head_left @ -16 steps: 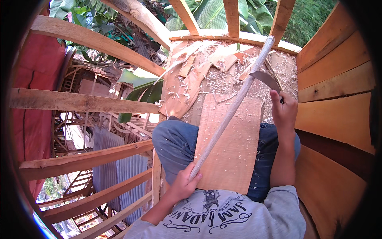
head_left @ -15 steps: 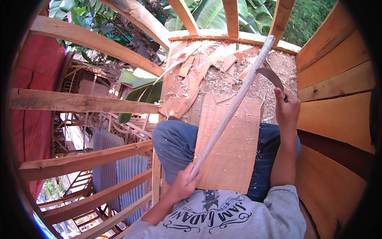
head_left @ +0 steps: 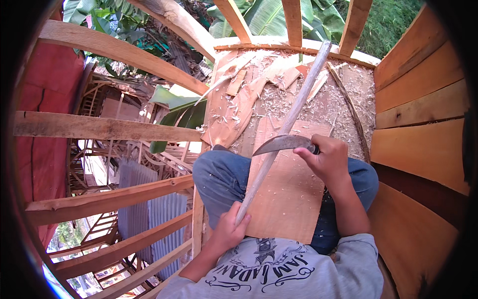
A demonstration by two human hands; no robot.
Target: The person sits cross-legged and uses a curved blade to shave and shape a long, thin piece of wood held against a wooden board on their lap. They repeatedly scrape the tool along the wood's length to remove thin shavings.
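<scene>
My left hand (head_left: 233,228) is closed round the near end of a long pale wooden stick (head_left: 297,106), which slants away from me up to the right. In my right hand (head_left: 328,155) is the dark handle of a curved knife (head_left: 280,144). Its blade lies across the stick about midway along, pointing left; whether the edge bites into the wood I cannot tell. Under the stick, a rectangular wooden board (head_left: 289,199) rests over my lap between my bent knees.
Shavings and offcuts (head_left: 236,83) litter the plank floor (head_left: 328,107) ahead. A thin dark stick (head_left: 350,103) lies at its right. Wooden rails (head_left: 109,125) run along the left, with roofs below. A plank wall (head_left: 418,144) stands close on my right.
My right hand has drawn the knife toward me, from near the stick's far end to about its middle. The stick's far end has swung left; my left hand keeps its hold.
</scene>
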